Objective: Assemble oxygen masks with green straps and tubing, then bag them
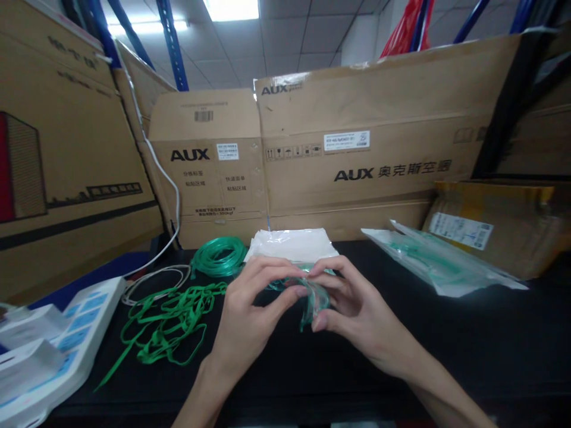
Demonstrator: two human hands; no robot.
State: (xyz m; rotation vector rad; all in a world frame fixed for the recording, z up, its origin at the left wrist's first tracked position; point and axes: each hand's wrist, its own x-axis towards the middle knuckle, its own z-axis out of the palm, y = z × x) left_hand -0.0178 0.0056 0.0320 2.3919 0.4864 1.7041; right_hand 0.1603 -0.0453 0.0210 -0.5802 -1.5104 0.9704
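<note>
Over the flat black counter (446, 351), a curvy see-through green plastic piece (317, 297) is pinched by fingers of the left hand (247, 309) and right hand (363, 309), lower end drooping kinda nearer the right thumb.

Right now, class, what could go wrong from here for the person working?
The clear green piece is pinched by the fingers of the left hand and right hand, so it might slip. The tangled green strap lies loose between the left arm and the power strip; it could snag.
</note>
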